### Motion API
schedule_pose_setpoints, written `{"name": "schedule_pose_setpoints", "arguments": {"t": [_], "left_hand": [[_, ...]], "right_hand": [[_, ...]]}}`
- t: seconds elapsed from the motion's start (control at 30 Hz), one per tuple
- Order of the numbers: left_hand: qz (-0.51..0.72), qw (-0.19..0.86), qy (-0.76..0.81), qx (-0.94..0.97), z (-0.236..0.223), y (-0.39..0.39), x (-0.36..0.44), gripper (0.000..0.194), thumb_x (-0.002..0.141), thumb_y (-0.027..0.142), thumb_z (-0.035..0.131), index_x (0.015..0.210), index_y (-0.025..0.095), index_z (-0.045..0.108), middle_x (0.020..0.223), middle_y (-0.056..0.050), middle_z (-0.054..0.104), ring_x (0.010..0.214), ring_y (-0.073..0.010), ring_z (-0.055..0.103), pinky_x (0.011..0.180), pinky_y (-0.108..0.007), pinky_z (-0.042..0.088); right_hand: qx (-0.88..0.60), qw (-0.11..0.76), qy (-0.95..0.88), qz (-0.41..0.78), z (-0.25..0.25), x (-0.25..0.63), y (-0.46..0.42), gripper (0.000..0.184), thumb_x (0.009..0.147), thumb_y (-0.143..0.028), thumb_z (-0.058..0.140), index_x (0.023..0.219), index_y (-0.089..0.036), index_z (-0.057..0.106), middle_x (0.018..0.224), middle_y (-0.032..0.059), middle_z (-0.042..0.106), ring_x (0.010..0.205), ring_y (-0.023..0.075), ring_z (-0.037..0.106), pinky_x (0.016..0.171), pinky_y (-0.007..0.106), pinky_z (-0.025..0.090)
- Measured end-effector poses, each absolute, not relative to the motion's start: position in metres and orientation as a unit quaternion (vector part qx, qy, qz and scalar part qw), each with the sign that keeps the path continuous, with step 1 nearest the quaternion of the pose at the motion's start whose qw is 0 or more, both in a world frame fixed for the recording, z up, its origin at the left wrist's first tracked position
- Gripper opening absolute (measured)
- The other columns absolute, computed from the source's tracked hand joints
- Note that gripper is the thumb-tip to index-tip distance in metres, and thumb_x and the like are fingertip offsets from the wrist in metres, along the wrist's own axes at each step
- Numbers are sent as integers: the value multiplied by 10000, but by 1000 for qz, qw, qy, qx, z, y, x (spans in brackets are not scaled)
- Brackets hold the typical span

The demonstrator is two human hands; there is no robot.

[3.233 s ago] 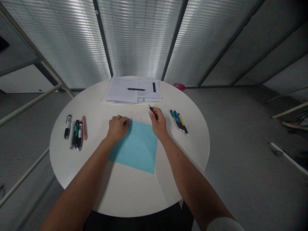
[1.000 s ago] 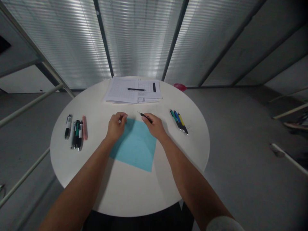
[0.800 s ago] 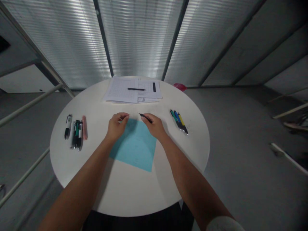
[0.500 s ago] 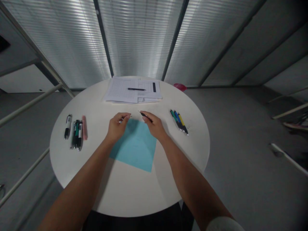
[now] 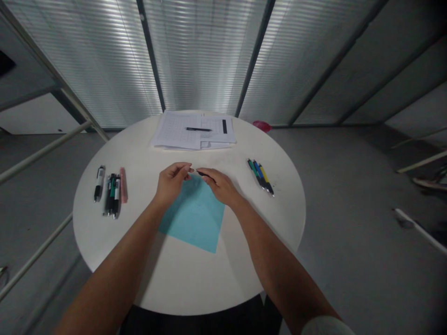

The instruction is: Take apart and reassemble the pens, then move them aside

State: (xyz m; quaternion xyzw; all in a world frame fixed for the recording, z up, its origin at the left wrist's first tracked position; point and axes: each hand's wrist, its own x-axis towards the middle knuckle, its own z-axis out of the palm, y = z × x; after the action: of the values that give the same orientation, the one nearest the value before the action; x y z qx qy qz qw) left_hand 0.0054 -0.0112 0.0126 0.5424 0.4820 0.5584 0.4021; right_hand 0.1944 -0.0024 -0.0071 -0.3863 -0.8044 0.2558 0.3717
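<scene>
My right hand (image 5: 220, 185) is closed around a dark pen part (image 5: 205, 175), whose thin tip points left. Opposite it, my left hand (image 5: 173, 179) pinches something tiny between thumb and forefinger, too small to make out. The fingertips of both hands are close together, and the pen's tip reaches almost to the left fingers; whether they touch I cannot tell. Beneath both hands a light blue sheet (image 5: 195, 214) lies on the round white table (image 5: 188, 284).
On the left are a white-and-black pen (image 5: 99, 184), a cluster of pens (image 5: 111, 195) and a pink stick-like item (image 5: 123, 185). Green, blue and yellow pens (image 5: 261, 177) lie right. Papers (image 5: 178, 132) with a black pen (image 5: 198, 129) lie at the back.
My right hand has moved left with the pen part, bringing its tip up to my left fingers. The blue sheet's near corner has shifted slightly left.
</scene>
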Motion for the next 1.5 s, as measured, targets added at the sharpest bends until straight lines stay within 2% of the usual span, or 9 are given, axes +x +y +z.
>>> {"name": "schedule_pose_setpoints", "arguments": {"t": [0.33,0.7,0.97,1.1,1.27,1.4,1.5], "left_hand": [[592,466,451,479,7,-6,4,305,788,418,661,944,156,686,850,-59,700,613,-110,598,664,-284,506],[553,451,465,523,9,-9,5,292,794,412,652,929,156,681,839,-54,694,584,-110,587,619,-272,497],[502,378,493,602,3,-9,4,256,818,387,612,894,160,701,722,-35,670,596,-126,573,600,-255,455],[466,342,507,639,4,-11,4,270,825,393,601,907,166,720,727,-40,680,637,-140,584,612,-254,447],[479,380,506,609,7,-11,7,258,816,393,616,837,152,706,719,-38,681,579,-122,557,584,-252,446],[487,415,502,582,8,-11,7,262,803,401,635,776,145,682,692,-36,668,551,-114,536,554,-248,431],[482,404,502,593,5,-10,7,274,798,417,639,756,148,668,641,-24,640,536,-116,524,533,-246,402]], "right_hand": [[-375,374,-807,259,-5,194,-3,391,996,-373,358,1342,-315,529,1274,16,631,1167,165,576,1033,361,432],[-383,356,-814,253,-5,196,-4,382,995,-360,366,1336,-325,534,1277,3,629,1155,163,575,1027,356,429],[-413,331,-812,245,-7,196,-4,358,985,-360,405,1304,-345,567,1172,3,671,1052,159,613,950,341,466],[-421,327,-813,236,-7,195,-3,340,973,-342,438,1275,-335,596,1129,10,687,1021,161,625,918,336,478],[-415,342,-811,230,-5,194,-4,333,956,-311,473,1260,-299,607,1175,21,681,1063,164,619,942,333,468],[-416,350,-810,222,-4,194,-5,312,936,-294,511,1219,-276,640,1117,28,702,996,160,638,898,316,482],[-417,355,-807,220,-5,194,-5,294,923,-292,533,1187,-280,660,1083,27,711,952,159,644,865,311,491]]}}
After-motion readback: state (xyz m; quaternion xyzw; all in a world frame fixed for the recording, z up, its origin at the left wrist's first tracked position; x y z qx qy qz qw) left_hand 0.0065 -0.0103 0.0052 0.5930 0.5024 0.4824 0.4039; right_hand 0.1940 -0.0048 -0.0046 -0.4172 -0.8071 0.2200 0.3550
